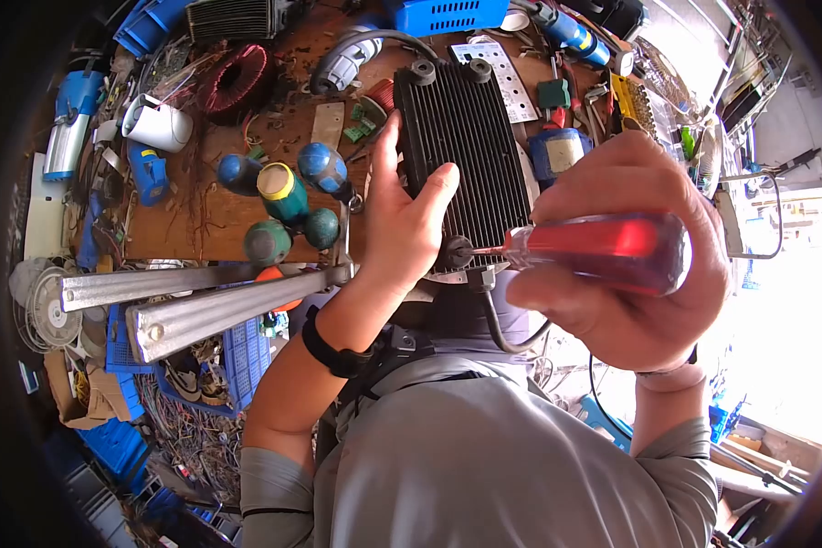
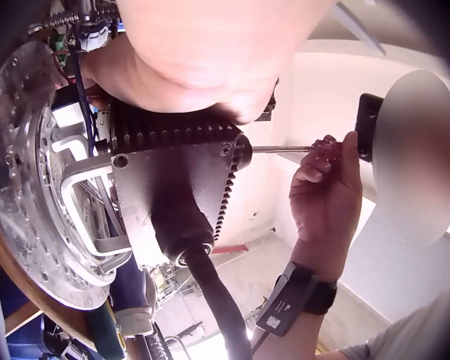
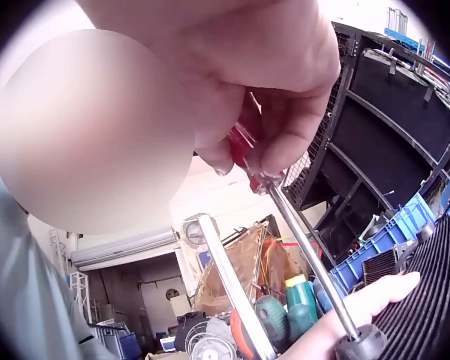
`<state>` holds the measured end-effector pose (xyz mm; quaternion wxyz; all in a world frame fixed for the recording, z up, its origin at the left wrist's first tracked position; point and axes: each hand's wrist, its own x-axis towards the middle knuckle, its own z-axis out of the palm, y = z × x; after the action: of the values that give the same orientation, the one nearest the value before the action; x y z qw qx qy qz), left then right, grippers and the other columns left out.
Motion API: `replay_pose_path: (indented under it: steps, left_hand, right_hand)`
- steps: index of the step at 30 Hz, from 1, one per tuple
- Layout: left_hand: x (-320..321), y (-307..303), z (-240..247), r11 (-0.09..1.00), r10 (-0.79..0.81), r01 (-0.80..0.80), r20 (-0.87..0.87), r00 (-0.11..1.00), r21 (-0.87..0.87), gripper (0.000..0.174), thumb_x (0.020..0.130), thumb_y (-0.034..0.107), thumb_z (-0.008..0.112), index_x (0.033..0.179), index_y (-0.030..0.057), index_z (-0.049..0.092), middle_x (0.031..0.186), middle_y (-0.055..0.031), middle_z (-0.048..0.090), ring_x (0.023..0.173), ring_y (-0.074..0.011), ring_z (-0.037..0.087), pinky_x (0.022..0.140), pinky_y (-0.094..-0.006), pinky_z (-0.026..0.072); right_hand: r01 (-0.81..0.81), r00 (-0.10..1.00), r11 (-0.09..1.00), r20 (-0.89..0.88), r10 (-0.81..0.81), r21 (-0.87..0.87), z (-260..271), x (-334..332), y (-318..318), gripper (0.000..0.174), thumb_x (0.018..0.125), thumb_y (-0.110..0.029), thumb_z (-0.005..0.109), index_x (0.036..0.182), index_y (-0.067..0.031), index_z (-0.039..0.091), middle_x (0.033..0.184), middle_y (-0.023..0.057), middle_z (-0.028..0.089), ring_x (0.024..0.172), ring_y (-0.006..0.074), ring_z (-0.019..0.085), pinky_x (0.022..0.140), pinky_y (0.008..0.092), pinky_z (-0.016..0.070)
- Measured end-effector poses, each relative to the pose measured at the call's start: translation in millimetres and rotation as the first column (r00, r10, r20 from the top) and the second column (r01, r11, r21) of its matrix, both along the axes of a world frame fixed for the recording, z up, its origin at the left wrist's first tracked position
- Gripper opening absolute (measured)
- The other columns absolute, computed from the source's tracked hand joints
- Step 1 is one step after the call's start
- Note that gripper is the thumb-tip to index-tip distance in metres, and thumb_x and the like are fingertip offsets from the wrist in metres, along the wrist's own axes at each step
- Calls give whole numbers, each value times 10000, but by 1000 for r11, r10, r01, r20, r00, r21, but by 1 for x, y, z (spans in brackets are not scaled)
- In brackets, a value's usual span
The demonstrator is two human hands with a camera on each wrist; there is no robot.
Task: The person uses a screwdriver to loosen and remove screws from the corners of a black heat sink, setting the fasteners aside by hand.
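Bench (image 1: 190,224), upper frame: it is stretching across behind your work. Black finned unit (image 1: 466,137), upper centre: your left hand (image 1: 402,226) is gripping its left edge. Your right hand (image 1: 635,317), centre right: it is clasping the red screwdriver (image 1: 594,251), which is meeting the round foot (image 1: 455,251), centre.

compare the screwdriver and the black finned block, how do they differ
The screwdriver has a translucent red handle and shiny metal shaft; the finned block is dark and ridged. The screwdriver is long and slim, while the finned block is broad and boxy. The right hand grips the screwdriver; the left hand holds the finned block. Both are held, meeting at a round black foot.
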<state>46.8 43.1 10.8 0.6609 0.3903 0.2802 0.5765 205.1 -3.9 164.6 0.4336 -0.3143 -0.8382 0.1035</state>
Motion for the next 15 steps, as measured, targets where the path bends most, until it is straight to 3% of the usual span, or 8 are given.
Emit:
replay_pose_path:
  steps: [3,4,5,7,8,9,11,15]
  left_hand:
    - [-5,-1,4,997,-55,51,-56,997,-59,712,968,43,600,1552,1,194,1263,-72,550,1000,-95,571,888,-251,492]
    - [-4,1,0,1000,-29,30,-57,998,7,714,970,42,597,1555,-2,190,1290,-81,538,1030,-102,565,911,-259,485]
    - [-3,0,-3,1000,-29,30,-57,998,7,714,970,42,597,1555,-2,190,1290,-81,538,1030,-102,565,911,-259,485]
    - [-1,-1,-2,971,125,-63,-261,957,233,718,972,44,598,1556,-7,183,1331,-95,519,1084,-116,552,947,-269,472]
    - [-4,-4,1,974,106,-46,-269,957,222,720,972,53,603,1557,-19,190,1403,-124,487,1170,-147,535,995,-281,453]
    - [-3,-3,-3,973,111,-50,-267,957,225,720,972,53,603,1557,-19,190,1403,-124,487,1170,-147,535,995,-281,453]
    - [1,1,-18,993,84,-65,-206,975,97,719,975,65,609,1558,-29,200,1454,-143,455,1221,-166,521,1019,-280,439]
    - [1,3,-12,992,117,-103,-264,958,67,719,976,90,621,1553,-45,214,1495,-186,414,1292,-184,474,1065,-303,405]
  right_hand:
    - [-32,997,999,73,32,-6,7,-3,-2,726,673,-170,920,1259,43,550,896,142,701,700,250,643,602,354,502]
    - [34,993,999,117,-32,-17,11,-3,-2,741,668,-131,923,1273,41,530,901,139,707,705,224,670,603,323,529]
    - [60,972,998,-226,-66,-34,-6,-15,-4,631,649,-86,924,1165,55,590,880,144,707,716,212,696,592,283,545]
    - [48,998,998,-43,-50,-51,6,-10,-2,483,647,-50,915,1038,48,648,847,134,710,670,202,698,575,261,548]
    - [98,994,988,65,-91,-120,11,-9,-6,386,666,-81,898,965,24,677,840,143,718,627,194,690,577,276,549]
    - [95,994,989,66,-88,-116,13,-8,-3,386,666,-81,898,965,24,677,840,143,718,627,194,690,577,276,549]
    - [-203,976,975,64,209,-93,15,-6,8,317,686,-111,869,921,2,688,863,157,728,589,190,678,597,299,562]
    - [-186,981,980,-62,181,-70,11,-17,8,407,689,-267,863,954,-16,683,910,158,684,614,175,610,583,274,492]
